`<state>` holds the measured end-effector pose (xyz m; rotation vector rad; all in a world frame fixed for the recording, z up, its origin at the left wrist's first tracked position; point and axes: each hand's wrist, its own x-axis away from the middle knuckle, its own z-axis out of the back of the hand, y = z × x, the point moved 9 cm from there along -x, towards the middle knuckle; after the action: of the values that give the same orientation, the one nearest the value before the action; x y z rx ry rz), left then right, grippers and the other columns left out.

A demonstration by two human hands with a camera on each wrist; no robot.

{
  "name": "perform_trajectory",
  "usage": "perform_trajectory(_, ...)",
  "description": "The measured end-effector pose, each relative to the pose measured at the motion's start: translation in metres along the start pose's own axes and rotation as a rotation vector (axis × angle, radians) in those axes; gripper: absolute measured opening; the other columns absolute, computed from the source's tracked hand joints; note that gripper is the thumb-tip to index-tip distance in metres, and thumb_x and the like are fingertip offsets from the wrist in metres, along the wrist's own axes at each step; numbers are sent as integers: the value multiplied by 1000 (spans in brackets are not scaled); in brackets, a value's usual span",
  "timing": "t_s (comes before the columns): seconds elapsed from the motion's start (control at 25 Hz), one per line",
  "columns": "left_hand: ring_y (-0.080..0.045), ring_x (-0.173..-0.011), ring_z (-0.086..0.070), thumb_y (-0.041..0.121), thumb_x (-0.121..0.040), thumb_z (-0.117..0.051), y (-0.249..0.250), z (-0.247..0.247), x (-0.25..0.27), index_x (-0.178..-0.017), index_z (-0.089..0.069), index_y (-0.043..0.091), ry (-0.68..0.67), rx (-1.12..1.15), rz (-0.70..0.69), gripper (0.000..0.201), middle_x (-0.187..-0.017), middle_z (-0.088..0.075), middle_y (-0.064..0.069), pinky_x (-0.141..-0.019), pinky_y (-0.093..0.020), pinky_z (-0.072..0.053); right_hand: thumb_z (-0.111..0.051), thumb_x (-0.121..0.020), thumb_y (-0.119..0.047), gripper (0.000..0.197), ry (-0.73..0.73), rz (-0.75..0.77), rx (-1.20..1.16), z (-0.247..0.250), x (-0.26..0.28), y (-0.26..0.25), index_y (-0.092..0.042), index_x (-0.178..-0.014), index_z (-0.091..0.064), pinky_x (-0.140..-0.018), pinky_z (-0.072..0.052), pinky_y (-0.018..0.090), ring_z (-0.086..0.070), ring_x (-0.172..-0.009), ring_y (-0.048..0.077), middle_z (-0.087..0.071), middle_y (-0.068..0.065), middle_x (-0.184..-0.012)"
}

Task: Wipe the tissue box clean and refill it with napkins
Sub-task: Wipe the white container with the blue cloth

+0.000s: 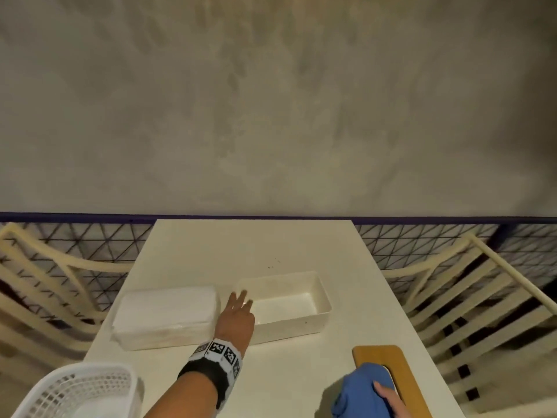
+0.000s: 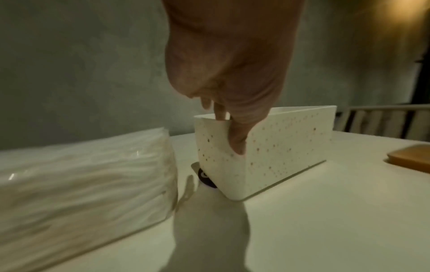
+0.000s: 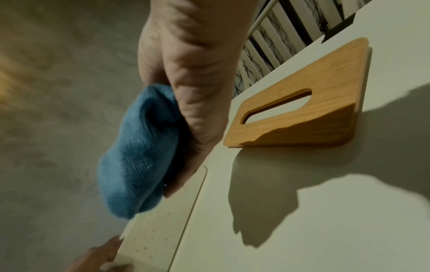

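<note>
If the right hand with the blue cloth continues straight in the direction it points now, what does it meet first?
Probably the open tissue box. The right hand with the cloth points roughly toward it over bare table; the wooden lid lies beside it. Depth is unclear.

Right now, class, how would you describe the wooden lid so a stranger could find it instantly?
Start at the white table. Near its front right corner, beside the blue cloth that the right hand holds, lies the lid. It is the only flat wooden piece, with one long slot through it.
</note>
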<state>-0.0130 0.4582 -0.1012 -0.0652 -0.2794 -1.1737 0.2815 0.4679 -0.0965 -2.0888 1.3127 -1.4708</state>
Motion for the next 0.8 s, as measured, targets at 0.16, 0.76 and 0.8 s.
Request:
perform_trajectory(0.16,-28,-131,-41,6,-84,-50,30,5,20,-81,-63,11,-82,210,-133,14,-117,-63,-16,-114,-30,-25,-62,-83,-6,31,-70,46,566,1,0,-24,0,-112,-54,-68,-48,26,-52,-109,44,-64,18,-106)
perform_trajectory(0.76,-3,-110,-61,20,-89,-53,55,113,149,-111,-66,25,101,1219,-429,26,-113,-71,11,-95,-21,-46,-28,-95,-51,64,-643,1597,1677,-149,156,-3,-25,-149,-5,-110,-11,41,-9,-143,21,0,-4,-158)
perform_trajectory(0.8,-4,-107,-62,20,-87,-54,53,119,155,-107,-68,24,130,1231,-433,24,-109,-72,9,-92,-21,-47,-36,-93,-44,66,-714,1613,1576,-155,167,-4,-27,-148,-4,-113,-9,37,-8,-143,18,-1,-7,-157)
